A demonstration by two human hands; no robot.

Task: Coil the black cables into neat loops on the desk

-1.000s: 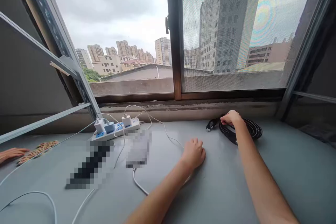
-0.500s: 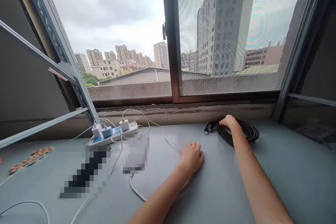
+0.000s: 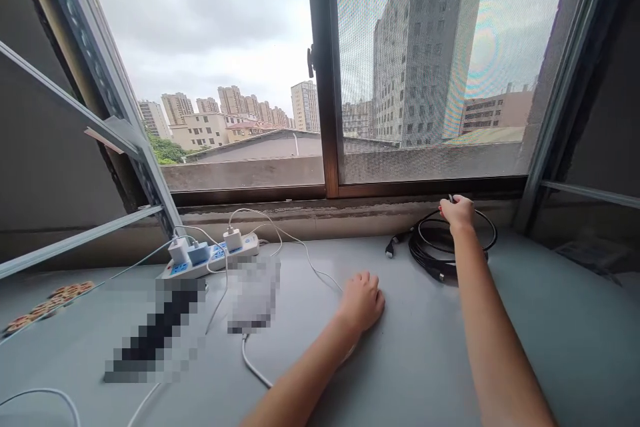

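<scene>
My right hand (image 3: 457, 212) is closed on a coiled black cable (image 3: 429, 255) at the far right of the grey table (image 3: 410, 360). It has lifted the upper loops of the coil off the surface, while the lower loops and a black plug end (image 3: 391, 247) rest on the table. Near the table's middle, my left hand (image 3: 363, 300) lies with its fingers curled loosely, on or beside a thin white cable (image 3: 320, 273); I cannot make out whether it grips it.
A white power strip (image 3: 210, 260) with chargers plugged in sits at the back left, trailing white cables. Two blurred-out items lie in front of it. Patterned pieces (image 3: 45, 299) rest at the far left. A window frame (image 3: 325, 80) stands behind the table.
My right hand has moved back and to the right, raising part of the black coil off the table. The other person's hand seen at the far left a second ago is gone.
</scene>
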